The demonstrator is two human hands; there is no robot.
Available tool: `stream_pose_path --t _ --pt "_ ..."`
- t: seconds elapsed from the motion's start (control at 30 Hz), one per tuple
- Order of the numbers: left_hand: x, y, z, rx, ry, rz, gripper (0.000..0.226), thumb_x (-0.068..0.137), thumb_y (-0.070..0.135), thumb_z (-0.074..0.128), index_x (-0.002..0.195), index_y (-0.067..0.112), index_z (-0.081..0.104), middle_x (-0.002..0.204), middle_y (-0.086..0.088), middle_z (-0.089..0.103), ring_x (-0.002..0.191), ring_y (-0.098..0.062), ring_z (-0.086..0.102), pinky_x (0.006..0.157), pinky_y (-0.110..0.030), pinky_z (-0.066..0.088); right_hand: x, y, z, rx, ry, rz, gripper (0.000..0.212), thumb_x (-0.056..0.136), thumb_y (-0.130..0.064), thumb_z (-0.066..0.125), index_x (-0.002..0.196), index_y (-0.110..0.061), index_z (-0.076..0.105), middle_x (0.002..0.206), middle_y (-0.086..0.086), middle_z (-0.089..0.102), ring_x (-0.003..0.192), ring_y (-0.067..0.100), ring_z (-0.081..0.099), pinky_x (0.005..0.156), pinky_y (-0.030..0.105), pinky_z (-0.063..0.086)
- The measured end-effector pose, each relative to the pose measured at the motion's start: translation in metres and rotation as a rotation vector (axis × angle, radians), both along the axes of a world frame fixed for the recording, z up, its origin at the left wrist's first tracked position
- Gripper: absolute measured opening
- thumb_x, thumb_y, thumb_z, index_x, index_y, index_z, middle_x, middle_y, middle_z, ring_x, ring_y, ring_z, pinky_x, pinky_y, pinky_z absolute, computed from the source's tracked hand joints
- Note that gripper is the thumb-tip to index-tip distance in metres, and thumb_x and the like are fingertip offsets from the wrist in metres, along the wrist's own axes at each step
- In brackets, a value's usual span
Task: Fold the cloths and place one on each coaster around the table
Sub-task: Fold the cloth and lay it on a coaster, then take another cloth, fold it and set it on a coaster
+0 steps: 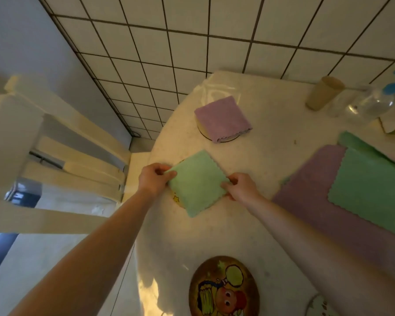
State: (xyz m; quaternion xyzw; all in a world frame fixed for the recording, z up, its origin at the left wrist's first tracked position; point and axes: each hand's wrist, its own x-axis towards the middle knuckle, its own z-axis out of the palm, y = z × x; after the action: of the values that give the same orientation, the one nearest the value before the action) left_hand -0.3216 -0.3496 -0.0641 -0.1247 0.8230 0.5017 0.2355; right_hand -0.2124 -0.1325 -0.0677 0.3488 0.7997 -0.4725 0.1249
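While pinched at opposite corners by left hand and right hand, folded green cloth: held diamond-wise directly over yellow-edged coaster (mostly hidden), equidistant between hands; to be lowered squarely, then released.

A pale chair stands beside the table on a white-tiled floor.

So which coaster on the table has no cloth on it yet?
The cartoon-printed coaster nearest the person, bare. The others carry a folded purple cloth and green cloth.
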Motion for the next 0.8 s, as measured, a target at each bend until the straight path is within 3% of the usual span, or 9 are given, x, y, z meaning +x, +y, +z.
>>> stream_pose_path --t 0.07,0.17,0.27,0.37,0.53,0.7,0.8 --pt "-0.005 -0.001 -0.002 -0.068 0.041 -0.045 0.017 0.072 0.021 0.082 0.073 0.023 0.065 0.086 -0.005 0.07 0.086 -0.027 0.067 0.082 -0.043 0.057 0.0 -0.003 -0.004 0.085 -0.01 0.032 0.019 0.082 -0.022 0.067 0.097 -0.01 0.068 0.089 0.011 0.07 0.083 0.03 0.066 0.078 0.033 0.05" --pt "-0.007 -0.001 -0.003 -0.151 0.109 -0.116 0.018 0.072 0.021 0.082 0.077 0.019 0.066 0.083 -0.002 0.067 0.081 -0.023 0.062 0.079 -0.036 0.054 0.0 -0.009 -0.005 0.138 -0.009 0.017 0.024 0.082 -0.022 0.066 0.103 -0.01 0.066 0.1 0.009 0.069 0.095 0.026 0.063 0.076 0.025 0.042" --pt "-0.007 -0.001 -0.003 -0.194 0.135 -0.159 0.021 0.075 0.021 0.08 0.089 0.014 0.067 0.087 -0.003 0.064 0.082 -0.021 0.059 0.077 -0.031 0.05 0.0 -0.01 -0.006 0.131 -0.032 -0.017 0.022 0.08 -0.024 0.068 0.099 -0.012 0.066 0.096 0.008 0.069 0.092 0.026 0.064 0.077 0.025 0.045" --pt "-0.009 -0.003 -0.001 -0.217 0.171 -0.187 0.022 0.075 0.021 0.079 0.09 0.015 0.063 0.087 -0.002 0.063 0.085 -0.022 0.06 0.082 -0.034 0.052 0.003 -0.008 -0.003 0.109 -0.023 -0.068 0.016 0.077 -0.022 0.069 0.091 -0.017 0.062 0.091 0.009 0.07 0.086 0.027 0.067 0.082 0.037 0.053" --pt "-0.007 -0.004 0.014 -0.264 0.3 -0.26 0.019 0.082 0.02 0.071 0.098 0.015 0.062 0.096 -0.002 0.061 0.089 -0.022 0.058 0.081 -0.032 0.049 0.027 0.0 0.012 0.134 0.001 -0.089 0.015 0.081 -0.015 0.063 0.096 -0.016 0.061 0.095 0.006 0.068 0.087 0.026 0.066 0.082 0.042 0.054" --pt "0.017 0.026 0.041 -0.197 0.39 -0.347 0.017 0.086 0.012 0.064 0.103 0.013 0.062 0.094 0.0 0.06 0.086 -0.018 0.056 0.073 -0.027 0.044 0.07 0.024 0.037 0.246 0.007 0.071 0.019 0.087 -0.015 0.056 0.106 -0.014 0.059 0.092 -0.002 0.061 0.089 0.019 0.06 0.079 0.032 0.05" --pt "0.042 0.06 0.053 -0.161 0.41 -0.447 0.016 0.088 0.012 0.061 0.104 0.013 0.062 0.093 0.001 0.06 0.085 -0.015 0.054 0.074 -0.022 0.038 0.103 0.05 0.045 0.286 0.035 0.106 0.012 0.089 -0.019 0.054 0.1 -0.018 0.058 0.091 -0.003 0.061 0.089 0.018 0.059 0.081 0.035 0.049"
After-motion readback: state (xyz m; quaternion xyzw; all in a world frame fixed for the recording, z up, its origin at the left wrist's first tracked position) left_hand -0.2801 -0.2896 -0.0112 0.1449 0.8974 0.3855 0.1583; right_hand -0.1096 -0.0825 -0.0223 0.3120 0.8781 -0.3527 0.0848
